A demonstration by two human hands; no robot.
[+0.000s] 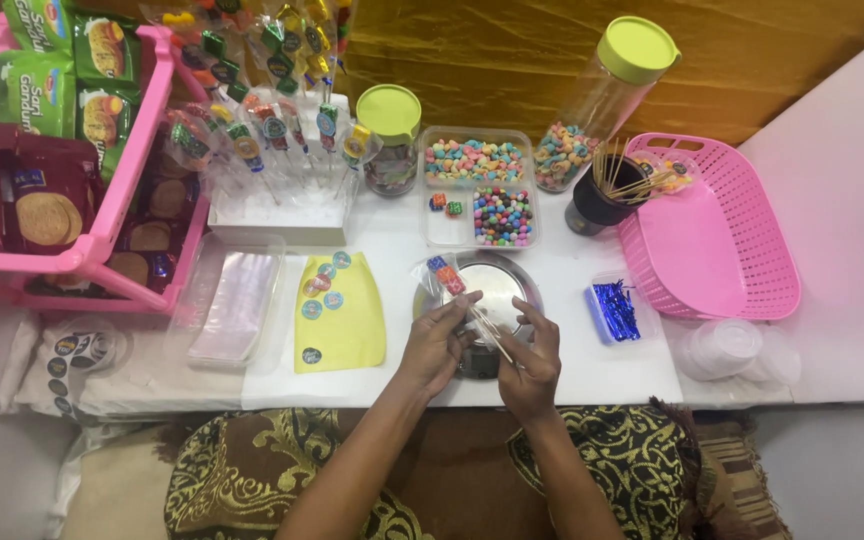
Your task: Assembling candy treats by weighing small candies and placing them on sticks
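My left hand point(436, 343) and my right hand point(532, 362) meet over a small scale with a round steel pan point(497, 285) at the table's front. Together they pinch a thin wooden skewer point(489, 335) that carries colourful candy pieces point(445, 273) at its far end, wrapped in a clear plastic sleeve. The candy end points up and left, over the pan's left rim. Left of the hands lies a yellow sheet point(352, 325) with round stickers on it.
A clear divided tray of candies point(479, 185), two green-lidded jars point(389, 135) point(602, 100), a black cup of skewers point(602, 195), a pink basket point(712, 235), blue twist ties point(614, 310), clear sleeves point(237, 300), finished candy sticks in a white block point(277, 215), a pink snack rack point(52, 150).
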